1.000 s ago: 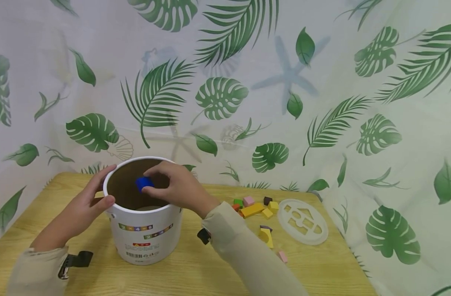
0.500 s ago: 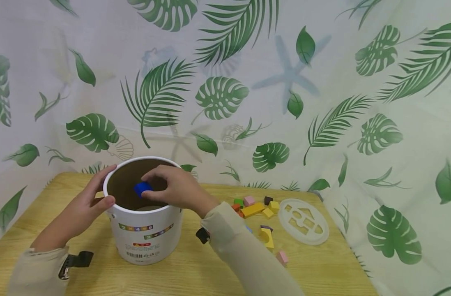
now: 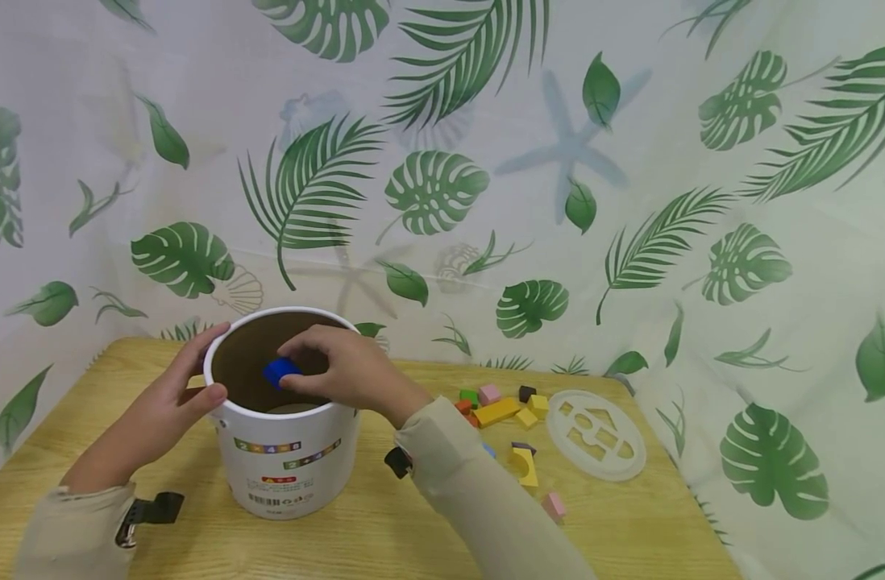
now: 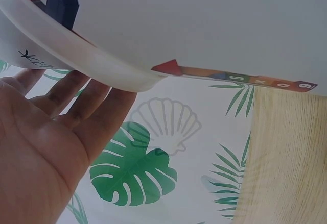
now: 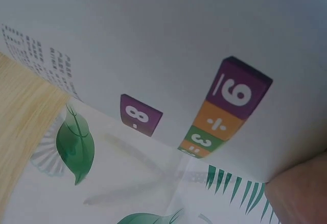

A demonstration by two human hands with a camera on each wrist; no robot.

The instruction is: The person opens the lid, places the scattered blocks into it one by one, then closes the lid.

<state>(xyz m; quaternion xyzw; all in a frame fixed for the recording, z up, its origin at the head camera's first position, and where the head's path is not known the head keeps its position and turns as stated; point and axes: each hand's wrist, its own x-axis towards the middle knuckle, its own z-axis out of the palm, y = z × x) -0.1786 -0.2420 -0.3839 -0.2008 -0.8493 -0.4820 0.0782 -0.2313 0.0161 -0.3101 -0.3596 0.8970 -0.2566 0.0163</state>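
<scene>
Showing printed blocks "9", "8", "3", white tub point(image 5: 153, 40) fills right-wrist view.

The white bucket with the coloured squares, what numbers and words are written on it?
"9", a division sign, "3" and part of an equals sign: stacked coloured squares printed on the white round cardboard bucket, right wrist view.
"8": a lone purple square beside them.
"9", "x", "5": a strip of squares on the bucket, left wrist view, upside down.
Grey small print, the barcode and the red label: too small or blurred to read.
</scene>
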